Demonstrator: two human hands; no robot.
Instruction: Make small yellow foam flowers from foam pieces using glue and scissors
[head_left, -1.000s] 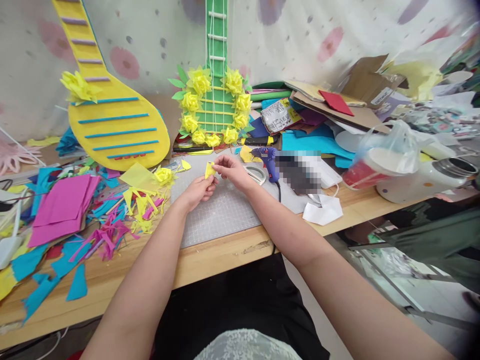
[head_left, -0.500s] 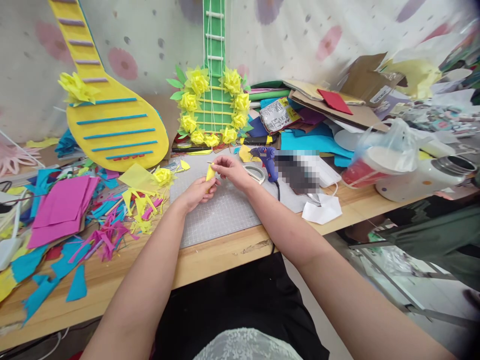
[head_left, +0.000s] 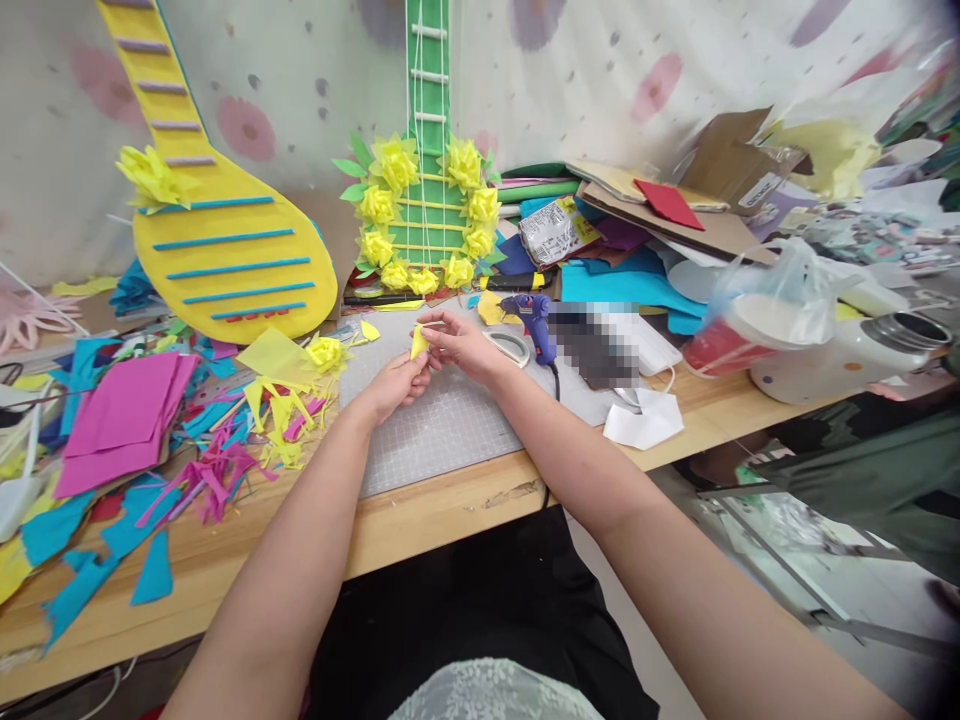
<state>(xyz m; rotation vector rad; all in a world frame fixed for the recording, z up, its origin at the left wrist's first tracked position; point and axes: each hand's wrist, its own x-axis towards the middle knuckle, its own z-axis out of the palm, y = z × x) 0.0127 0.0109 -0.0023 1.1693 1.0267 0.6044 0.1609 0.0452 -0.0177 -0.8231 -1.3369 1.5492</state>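
"Two hands meet on one yellow piece (head_left: 418, 343), just left of the frame's centre. How will it handle?"

"Judged by its look, it is thin paper or similar sheet: light, soft, easily creased. Slipping is unlikely; crushing or tearing is the greater risk. Grip force should be minimal."

"Where should it be held?"

"At the lower end, for support, and by the upper edge, for control. Its middle should be kept free of pressure."

"State of the left hand (head_left: 399, 386)?"

"Fingers curled, thumb laid over them. They grasp the lower end of the piece, which stands upward from the grip, slightly tilted."

"And the right hand (head_left: 461, 346)?"

"Bent inward. Thumb and forefinger are drawn nearly together at the upper edge, with the piece between them. The exact contact of the fingertips is too small to tell."

"What lies around?"

"Both hands are above the grey mat (head_left: 442, 455), centre of the frame. The glue gun (head_left: 535, 325) lies right of the right hand, apart from it. A yellow flower (head_left: 327, 352) lies left of centre, near scraps (head_left: 285, 418)."
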